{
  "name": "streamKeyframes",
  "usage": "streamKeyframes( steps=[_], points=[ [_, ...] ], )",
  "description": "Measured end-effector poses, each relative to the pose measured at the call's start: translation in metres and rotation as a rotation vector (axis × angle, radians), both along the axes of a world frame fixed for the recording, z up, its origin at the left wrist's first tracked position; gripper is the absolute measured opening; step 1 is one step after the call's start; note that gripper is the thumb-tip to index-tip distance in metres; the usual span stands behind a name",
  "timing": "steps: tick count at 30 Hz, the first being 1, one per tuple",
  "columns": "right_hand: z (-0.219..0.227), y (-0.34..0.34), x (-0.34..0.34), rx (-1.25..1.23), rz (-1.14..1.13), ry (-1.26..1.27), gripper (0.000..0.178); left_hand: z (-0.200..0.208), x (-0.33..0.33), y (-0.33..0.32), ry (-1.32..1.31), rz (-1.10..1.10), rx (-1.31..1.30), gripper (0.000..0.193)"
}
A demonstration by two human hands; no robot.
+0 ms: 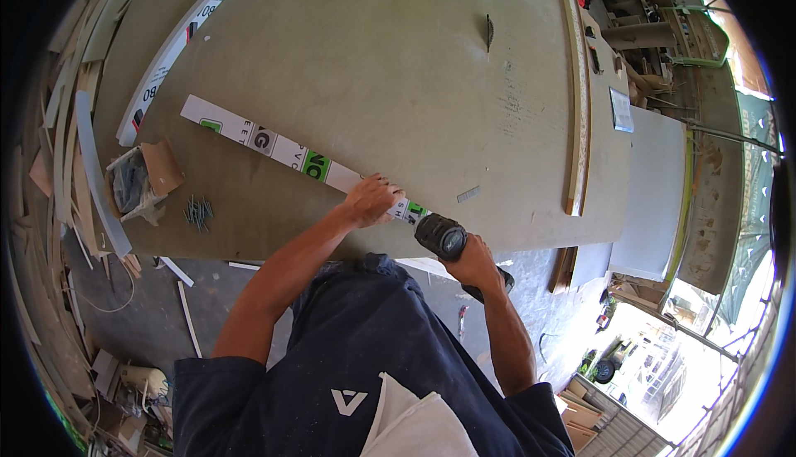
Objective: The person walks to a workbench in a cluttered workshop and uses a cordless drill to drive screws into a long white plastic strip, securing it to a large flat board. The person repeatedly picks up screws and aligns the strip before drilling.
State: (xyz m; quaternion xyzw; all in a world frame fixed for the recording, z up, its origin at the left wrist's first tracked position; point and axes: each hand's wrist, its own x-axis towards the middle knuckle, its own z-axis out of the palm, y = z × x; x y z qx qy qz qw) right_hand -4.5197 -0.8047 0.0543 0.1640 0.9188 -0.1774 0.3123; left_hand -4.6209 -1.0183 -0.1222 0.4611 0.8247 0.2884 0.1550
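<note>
A long white strip (286, 152) with green and grey print lies slantwise across the large worktable (373, 51), its near right end close to the table's front edge. My left hand (373, 200) is closed around the strip near that end. In my right hand (477, 260) is a black cordless drill (441, 236), gripped by its handle. The drill's body covers the end of the strip, so its tip and any screw there are hidden. A pile of loose screws (198, 213) lies on the table to the left, beside an opened cardboard box (161, 168) with a plastic liner.
Another white printed strip (178, 55) lies at the far left. A long wooden strip (575, 100) runs along the right side. A small metal piece (468, 194) lies right of my left hand. Stacked boards (62, 150) line the left edge.
</note>
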Motion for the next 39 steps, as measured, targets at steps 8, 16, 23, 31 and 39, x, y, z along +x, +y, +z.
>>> streamKeyframes(
  steps=[8,16,23,31,39],
  points=[
    [-0.014,0.005,0.007,0.009,-0.002,0.015,0.038,0.001,0.000,0.000,-0.014,-0.002,-0.025,0.050],
    [-0.022,0.006,0.009,0.031,0.003,0.000,0.037,0.002,0.000,0.001,-0.015,-0.001,-0.034,0.049],
    [-0.028,0.006,0.009,0.041,0.001,-0.008,0.038,-0.003,0.002,0.001,0.017,0.022,-0.009,0.048],
    [-0.030,0.003,0.008,0.024,0.019,0.030,0.036,0.003,-0.001,0.003,-0.044,0.000,-0.061,0.044],
    [-0.029,0.001,0.005,0.123,0.066,0.031,0.035,-0.001,0.000,0.002,0.004,0.026,-0.007,0.045]
  ],
)
